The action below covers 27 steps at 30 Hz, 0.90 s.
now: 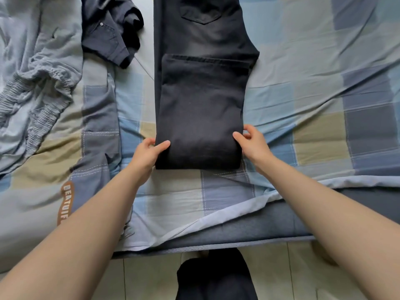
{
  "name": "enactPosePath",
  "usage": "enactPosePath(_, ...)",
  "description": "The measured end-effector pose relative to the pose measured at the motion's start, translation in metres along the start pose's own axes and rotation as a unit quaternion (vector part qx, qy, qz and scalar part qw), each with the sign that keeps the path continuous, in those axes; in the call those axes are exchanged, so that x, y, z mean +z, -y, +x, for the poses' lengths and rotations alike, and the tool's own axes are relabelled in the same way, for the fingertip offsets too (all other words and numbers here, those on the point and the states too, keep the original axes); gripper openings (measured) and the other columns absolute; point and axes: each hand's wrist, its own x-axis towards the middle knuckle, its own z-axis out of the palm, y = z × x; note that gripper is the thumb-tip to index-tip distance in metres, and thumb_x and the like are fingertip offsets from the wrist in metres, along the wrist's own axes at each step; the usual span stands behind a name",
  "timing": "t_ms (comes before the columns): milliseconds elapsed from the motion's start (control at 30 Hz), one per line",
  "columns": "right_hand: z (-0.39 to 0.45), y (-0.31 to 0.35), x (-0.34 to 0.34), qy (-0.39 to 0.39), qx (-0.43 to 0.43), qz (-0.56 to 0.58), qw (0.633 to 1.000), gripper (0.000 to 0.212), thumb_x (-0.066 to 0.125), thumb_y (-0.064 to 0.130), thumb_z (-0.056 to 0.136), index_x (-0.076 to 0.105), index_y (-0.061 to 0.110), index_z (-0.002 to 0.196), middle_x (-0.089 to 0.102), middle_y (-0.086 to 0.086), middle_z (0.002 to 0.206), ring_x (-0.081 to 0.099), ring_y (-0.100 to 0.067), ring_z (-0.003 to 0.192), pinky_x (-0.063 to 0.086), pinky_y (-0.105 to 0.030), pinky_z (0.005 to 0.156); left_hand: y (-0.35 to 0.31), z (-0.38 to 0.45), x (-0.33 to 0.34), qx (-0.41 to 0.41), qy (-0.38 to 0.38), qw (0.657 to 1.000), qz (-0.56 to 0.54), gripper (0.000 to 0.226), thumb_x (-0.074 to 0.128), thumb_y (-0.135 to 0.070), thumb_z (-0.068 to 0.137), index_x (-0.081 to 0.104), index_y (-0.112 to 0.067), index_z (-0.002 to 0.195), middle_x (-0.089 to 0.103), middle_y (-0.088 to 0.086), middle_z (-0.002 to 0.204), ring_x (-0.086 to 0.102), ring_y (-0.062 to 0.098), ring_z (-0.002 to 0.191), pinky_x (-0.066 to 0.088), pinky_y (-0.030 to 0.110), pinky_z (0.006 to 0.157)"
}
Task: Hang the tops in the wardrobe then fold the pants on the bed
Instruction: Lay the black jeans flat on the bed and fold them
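We stand at a bed (324,87) with checked blue sheets above a pale tiled floor (151,278); our left hand (147,153) and right hand (252,141) each grip the near corners of the half-folded black pants (201,109).

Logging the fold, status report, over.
Left hand and right hand grip the black pants' near fold. Legs doubled up once. Dark shirt lies beside, clear.

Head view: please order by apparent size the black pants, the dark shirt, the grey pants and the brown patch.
1. Black pants
2. Grey pants, similar in area, cut off by the frame, so unsure
3. Dark shirt
4. Brown patch
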Motion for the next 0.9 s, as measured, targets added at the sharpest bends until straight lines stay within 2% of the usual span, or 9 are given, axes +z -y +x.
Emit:
enactPosePath(100, -0.007, -0.005, 0.004, -0.038, -0.027, 0.006, 0.999, 0.019, 0.057, 0.026, 0.093, 0.053, 0.012, 0.105, 0.06, 0.0, 0.094, 0.056, -0.011, 0.081, 0.046, -0.024, 0.078, 0.003, -0.013, -0.001, 0.016, 0.021, 0.999, -0.04, 0.02, 0.069, -0.037, 0.087, 0.071, -0.021, 0.099, 0.076, -0.009, 0.097, 0.071, 0.005, 0.087, 0.052, 0.014, 0.064)
enactPosePath(200, -0.023, -0.017, 0.006, 0.036, 0.018, -0.045, 0.998, 0.025, 0.049, 0.037, 0.097, 0.055, 0.015, 0.107, 0.06, 0.005, 0.095, 0.055, -0.007, 0.082, 0.045, -0.019, 0.071, 0.022, -0.034, -0.004, -0.018, 0.001, 1.0, -0.018, 0.016, 0.068, -0.034, 0.089, 0.074, -0.02, 0.084, 0.076, -0.008, 0.089, 0.07, 0.003, 0.078, 0.048, 0.016, 0.064)
enactPosePath(300, -0.05, -0.043, 0.001, 0.072, 0.078, -0.087, 0.991, 0.027, 0.047, 0.037, 0.098, 0.058, 0.017, 0.114, 0.062, 0.008, 0.096, 0.06, -0.011, 0.088, 0.046, -0.025, 0.068, 0.051, -0.062, -0.008, -0.066, -0.015, 0.998, -0.006, 0.013, 0.071, -0.031, 0.085, 0.074, -0.018, 0.083, 0.077, -0.007, 0.091, 0.067, -0.001, 0.071, 0.046, 0.02, 0.063)
enactPosePath(400, -0.077, -0.063, -0.003, 0.049, 0.166, 0.019, 0.985, 0.026, 0.049, 0.037, 0.098, 0.059, 0.018, 0.112, 0.062, 0.001, 0.112, 0.059, -0.019, 0.102, 0.056, -0.043, 0.076, 0.065, -0.084, -0.004, -0.085, -0.022, 0.996, -0.012, 0.022, 0.073, -0.038, 0.082, 0.069, -0.018, 0.089, 0.071, -0.008, 0.088, 0.059, 0.009, 0.081, 0.037, 0.029, 0.067)
enactPosePath(500, -0.107, -0.083, -0.01, 0.036, 0.145, 0.08, 0.986, 0.03, 0.052, 0.029, 0.098, 0.061, 0.003, 0.109, 0.062, -0.007, 0.105, 0.062, -0.008, 0.08, 0.055, -0.024, 0.055, 0.079, -0.107, 0.002, -0.076, -0.016, 0.997, -0.028, 0.028, 0.074, -0.032, 0.083, 0.054, -0.019, 0.067, 0.059, 0.002, 0.078, 0.054, 0.013, 0.079, 0.045, 0.038, 0.083)
enactPosePath(567, -0.124, -0.093, -0.016, 0.024, 0.125, 0.115, 0.985, 0.03, 0.055, 0.026, 0.097, 0.062, -0.002, 0.103, 0.065, -0.005, 0.101, 0.064, -0.005, 0.08, 0.053, -0.02, 0.06, 0.09, -0.122, 0.004, -0.061, -0.03, 0.996, -0.056, 0.043, 0.076, -0.023, 0.083, 0.041, -0.023, 0.057, 0.049, 0.007, 0.075, 0.052, 0.016, 0.079, 0.048, 0.041, 0.09)
enactPosePath(667, -0.141, -0.102, -0.019, 0.003, 0.106, 0.105, 0.989, 0.02, 0.058, 0.03, 0.095, 0.065, 0.013, 0.087, 0.067, -0.002, 0.099, 0.062, -0.012, 0.094, 0.053, -0.032, 0.08, 0.113, -0.144, 0.002, -0.063, -0.063, 0.995, -0.041, 0.028, 0.08, -0.023, 0.079, 0.054, -0.022, 0.068, 0.056, 0.001, 0.071, 0.053, 0.013, 0.073, 0.047, 0.036, 0.076)
enactPosePath(767, -0.155, -0.115, -0.022, -0.025, 0.124, 0.041, 0.991, 0.028, 0.061, 0.028, 0.092, 0.062, 0.0, 0.088, 0.055, -0.021, 0.085, 0.058, -0.031, 0.087, 0.05, -0.043, 0.084, 0.136, -0.162, -0.002, -0.089, -0.053, 0.994, -0.02, 0.02, 0.079, -0.022, 0.079, 0.063, -0.022, 0.089, 0.069, -0.004, 0.079, 0.061, 0.006, 0.073, 0.042, 0.027, 0.066)
enactPosePath(900, -0.195, -0.136, -0.027, -0.03, 0.192, 0.076, 0.978, 0.018, 0.062, 0.02, 0.091, 0.064, 0.007, 0.078, 0.065, -0.011, 0.091, 0.063, -0.016, 0.082, 0.051, -0.028, 0.073, 0.154, -0.185, -0.004, -0.103, -0.053, 0.993, 0.028, 0.02, 0.079, -0.027, 0.079, 0.068, -0.012, 0.087, 0.062, 0.0, 0.075, 0.049, 0.01, 0.061, 0.035, 0.021, 0.053)
